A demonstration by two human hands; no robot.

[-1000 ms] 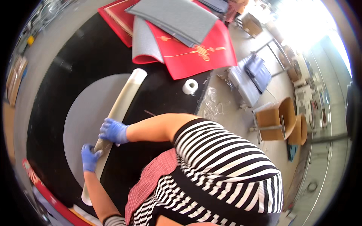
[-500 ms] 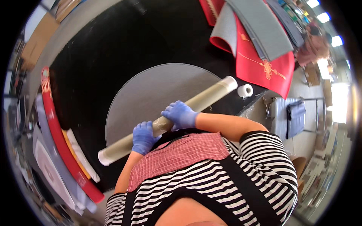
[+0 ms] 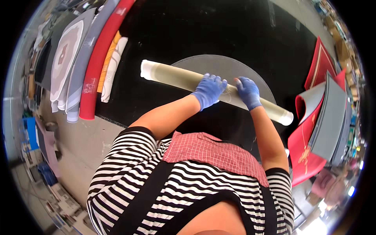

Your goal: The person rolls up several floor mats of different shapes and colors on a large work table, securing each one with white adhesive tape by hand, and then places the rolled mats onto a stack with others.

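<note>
A long beige roll (image 3: 172,76) with white ends, glossy as if wrapped in clear film, lies slantwise in front of me. Its left end is farther away, its right end nearer. My left hand (image 3: 209,91), in a blue glove, is closed over the roll's middle from above. Just to its right, my right hand (image 3: 248,93), gloved too, grips the roll with fingers bent over it. Under and beyond the roll lies a flat grey round mat (image 3: 219,64), partly covered by the roll, on a black table (image 3: 164,43).
Several rolled mats lie at the far left, among them a red roll (image 3: 94,74) and an orange one (image 3: 110,62). At the right edge, red mats (image 3: 309,156) with gold patterns and folded grey mats (image 3: 327,117) are stacked. A concrete floor (image 3: 82,149) shows left of me.
My view has swung, so the red mats now sit lower at the right and the rolled mats higher at the left. Both hands hold the roll farther from my body.
</note>
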